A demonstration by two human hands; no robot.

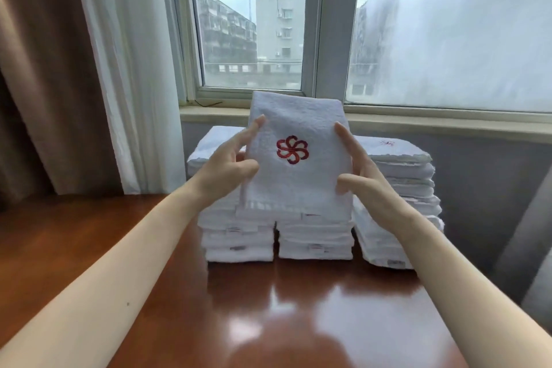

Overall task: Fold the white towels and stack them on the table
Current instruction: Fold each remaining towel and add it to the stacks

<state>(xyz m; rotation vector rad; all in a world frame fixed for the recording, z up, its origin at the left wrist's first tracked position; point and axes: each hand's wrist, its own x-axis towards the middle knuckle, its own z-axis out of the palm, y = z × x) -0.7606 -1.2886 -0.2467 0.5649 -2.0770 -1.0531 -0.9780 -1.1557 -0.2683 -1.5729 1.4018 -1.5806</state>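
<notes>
Here, both hands are holding one folded towel [298,188] up in front of the window [254,24], its face tilted toward the camera so that the red pinwheel emblem [292,149] is showing near the middle. The left hand [227,167] is gripping the towel's left edge, with the thumb lying on the front and a forefinger stretching up along the side. The right hand [364,176] is gripping the right edge in the same way, thumb pressing on the front, forefinger reaching upward. The rest of the fingers on each hand are hiding behind the cloth.

The towel is hovering over the stacks of folded white towels on the brown, glossy table [119,233]. Its lower edge is sitting level with the top of the front piles; whether it is touching them cannot be told. A left stack [239,236] and a middle stack [315,243] are standing side by side at the front, with a narrow gap between them. A taller right stack [400,182] is rising just beside them.

A white sheer curtain [128,69] is hanging at the left of the window.
</notes>
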